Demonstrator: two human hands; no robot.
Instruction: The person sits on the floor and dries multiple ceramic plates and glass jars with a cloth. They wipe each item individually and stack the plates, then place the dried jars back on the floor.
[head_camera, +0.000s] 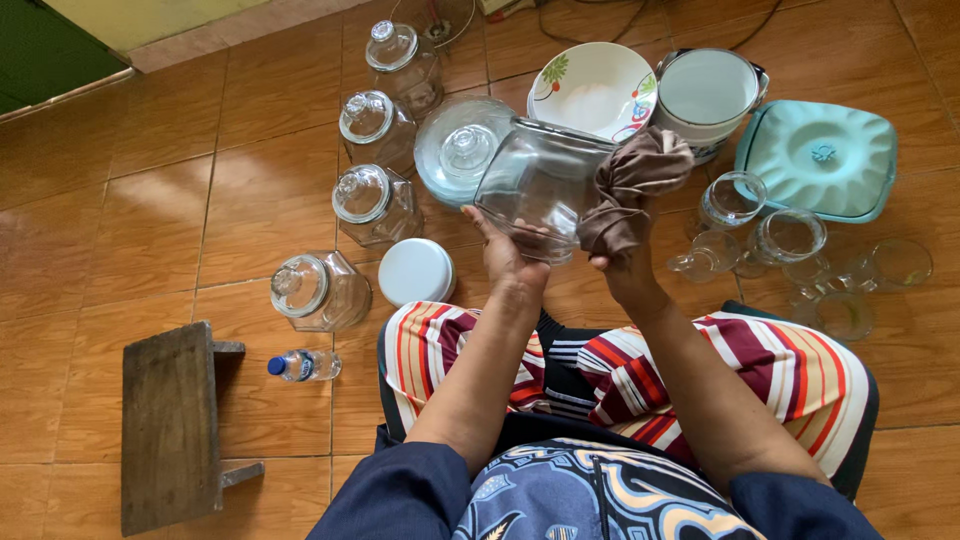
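Glass jar (540, 185), lidless and clear, is held tilted above the tiled floor (150, 200), in front of the striped lap (800, 370) of the seated person. The jar is gripped from below by the left hand (508, 255), fingers curled against its lower wall. A brown cloth (630, 185) is bunched in the right hand (625, 270) and pressed against the jar's right side; this hand is clenched around the cloth.

Just behind the jar, a glass lid (455, 150) with a knob is seen lying on the floor. Four lidded glass jars (375, 205) are ranged in a slanting row left of it, the nearest one (320, 290) lying toward the person. A white round lid (417, 272) is set between that row and the left knee. A small water bottle (303, 366) with a blue cap lies on its side near a low wooden stool (170, 425) at the lower left.

Toward the far edge of the floor, a white bowl (592, 88) with a floral print is placed beside a white pot (708, 95). A teal square lid (820, 158) is noted at the right. Several small glass cups (790, 240) are grouped near the right knee.
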